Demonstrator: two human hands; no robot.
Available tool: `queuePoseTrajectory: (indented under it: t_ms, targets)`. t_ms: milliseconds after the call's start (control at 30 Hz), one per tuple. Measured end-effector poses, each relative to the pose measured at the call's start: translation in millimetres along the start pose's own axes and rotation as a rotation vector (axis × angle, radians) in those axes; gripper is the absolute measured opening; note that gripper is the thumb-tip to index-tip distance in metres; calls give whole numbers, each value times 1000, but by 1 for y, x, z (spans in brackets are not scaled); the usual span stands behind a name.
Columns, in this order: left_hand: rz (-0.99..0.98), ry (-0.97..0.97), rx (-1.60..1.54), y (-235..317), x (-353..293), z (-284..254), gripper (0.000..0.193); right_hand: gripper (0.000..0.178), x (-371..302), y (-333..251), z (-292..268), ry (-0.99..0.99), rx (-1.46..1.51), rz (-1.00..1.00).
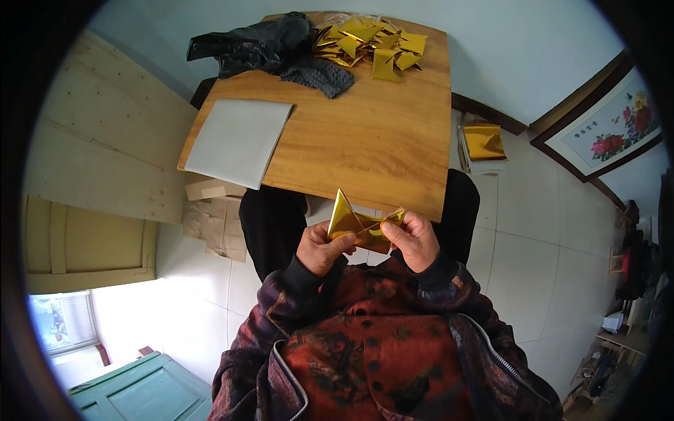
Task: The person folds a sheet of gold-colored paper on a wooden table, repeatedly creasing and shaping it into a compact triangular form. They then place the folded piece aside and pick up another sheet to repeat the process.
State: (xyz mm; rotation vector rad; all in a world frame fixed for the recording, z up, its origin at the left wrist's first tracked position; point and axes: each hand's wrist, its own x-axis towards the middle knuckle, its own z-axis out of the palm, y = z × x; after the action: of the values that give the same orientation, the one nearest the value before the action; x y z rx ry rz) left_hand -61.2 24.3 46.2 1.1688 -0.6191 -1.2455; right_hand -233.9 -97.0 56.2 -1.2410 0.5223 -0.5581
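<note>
Between my two hands, over my lap and just short of the table's near edge, is a partly folded sheet of shiny gold foil paper (371, 241). One pointed corner stands up at its left side, and creases cross its middle. My left hand (324, 247) pinches the lower left part, thumb on top. My right hand (414, 241) has thumb and fingers closed on the right end. The fingers beneath the paper are hidden. A pile of folded gold foil pieces (385, 64) lies at the far side of the wooden table (351, 133).
A black plastic bag (263, 42) and a dark grey knitted cloth (319, 76) lie beside the pile. A grey-white sheet (239, 140) rests at the table's left. On the floor to the right is a stack topped with gold paper (484, 142); a framed flower picture (607, 130) leans nearby.
</note>
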Motion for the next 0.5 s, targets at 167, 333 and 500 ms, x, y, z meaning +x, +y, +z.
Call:
queuePoseTrajectory:
  t_ms: [167, 333, 500]
  targets:
    - [-23, -8, -4, -1, 2, 0, 15, 20, 1, 4, -4, -26, 26, 63]
    - [-35, 11, -54, -4, 2, -4, 16, 26, 0, 6, -3, -125, 48, 126]
    - [-7, -2, -39, -8, 3, -5, 21, 23, -2, 8, -1, -118, 59, 147]
